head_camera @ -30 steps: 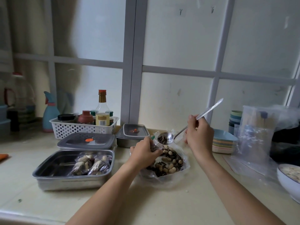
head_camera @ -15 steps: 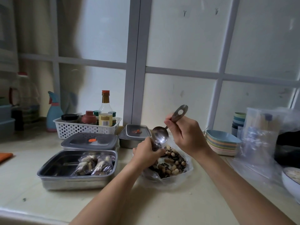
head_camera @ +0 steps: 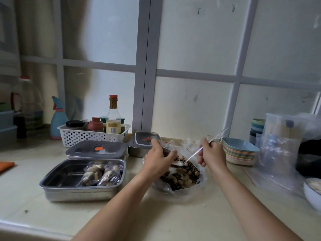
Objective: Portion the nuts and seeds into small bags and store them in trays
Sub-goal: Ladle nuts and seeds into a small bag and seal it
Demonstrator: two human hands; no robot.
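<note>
A big clear plastic bag lies open on the counter, holding mixed peanuts and striped seeds. My left hand grips a small clear bag just above the pile's far left edge. My right hand holds a metal spoon by its handle, with the bowl down in the nuts. To the left stands an open steel tray with filled small bags lying in its right half.
Two lidded steel trays sit behind. A white basket of bottles and a spray bottle stand at the back left. Stacked coloured dishes, clear bags and a white bowl crowd the right.
My right hand has swung the spoon from above the small bag down into the nut pile, the handle now pointing up to the right. The left hand keeps hold of the small bag.
</note>
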